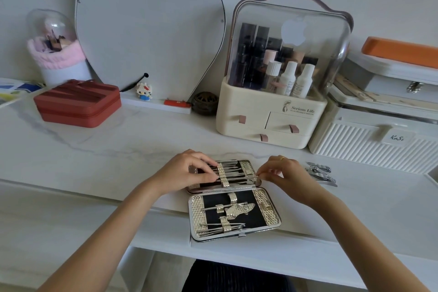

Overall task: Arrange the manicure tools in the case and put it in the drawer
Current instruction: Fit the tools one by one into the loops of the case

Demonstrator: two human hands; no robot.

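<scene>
Far left on the white tabletop: a clear-domed brush holder with a pink trim, then a red zip case lying flat in front of it. A wavy-edged mirror leans on the wall behind; a small block figurine stands on its base.

My left hand rests on the far half of the open manicure case, fingers curled, tips pressing down on the thin steel tools near the strap. Whether any one tool is pinched there, cannot tell.

The case lies open near the table's front edge, hinge running across. Far half holds a row of slim tools under the strap. Near half holds a few probes at its front edge and a textured metal piece at its middle.

My right hand, ring on one finger, pinches the right end of a slim tool lying across the far half.

Just right of that hand: nail clippers loose on the table. Behind, a cream cosmetics organiser with small drawers; farther right, a ribbed white box.
</scene>
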